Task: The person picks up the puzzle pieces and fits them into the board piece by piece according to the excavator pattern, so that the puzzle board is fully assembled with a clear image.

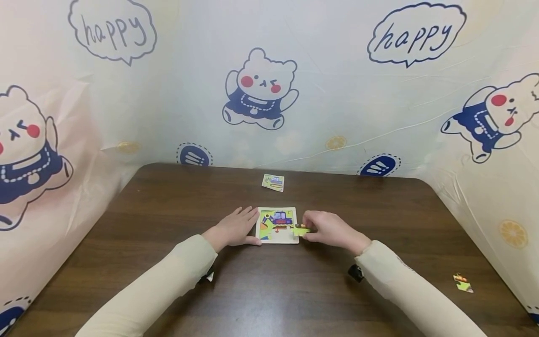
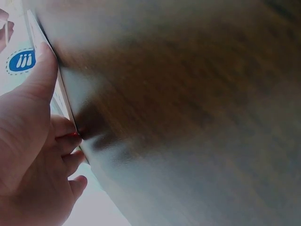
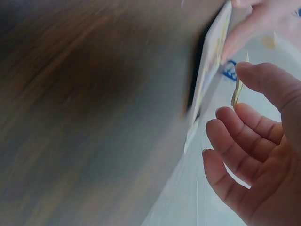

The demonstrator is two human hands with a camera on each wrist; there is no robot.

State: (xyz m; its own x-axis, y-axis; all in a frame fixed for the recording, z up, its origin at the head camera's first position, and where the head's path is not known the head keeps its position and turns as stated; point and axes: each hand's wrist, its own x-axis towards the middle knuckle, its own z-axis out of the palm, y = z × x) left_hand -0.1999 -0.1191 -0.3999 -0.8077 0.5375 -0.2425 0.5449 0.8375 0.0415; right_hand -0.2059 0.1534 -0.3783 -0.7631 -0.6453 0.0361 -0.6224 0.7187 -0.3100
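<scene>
A small jigsaw puzzle in a white-rimmed tray (image 1: 275, 242) lies on the table, with an excavator picture partly filled in and a pale bare patch at its lower right. My left hand (image 1: 236, 228) rests along the tray's left side, fingers stretched out and thumb at the near left corner. Between thumb and index finger, my right hand (image 1: 330, 228) pinches a green puzzle piece (image 1: 301, 230) over the tray's lower right edge. In the right wrist view that piece (image 3: 238, 89) appears edge-on, raised off the tray, the other fingers loosely bent.
A little picture card (image 1: 273, 183) with an excavator lies behind the tray. Far to the right, near the table's edge, is a loose puzzle piece (image 1: 462, 283). A printed cloth (image 1: 320, 107) hangs around the back and sides of the dark wooden table (image 1: 269, 290).
</scene>
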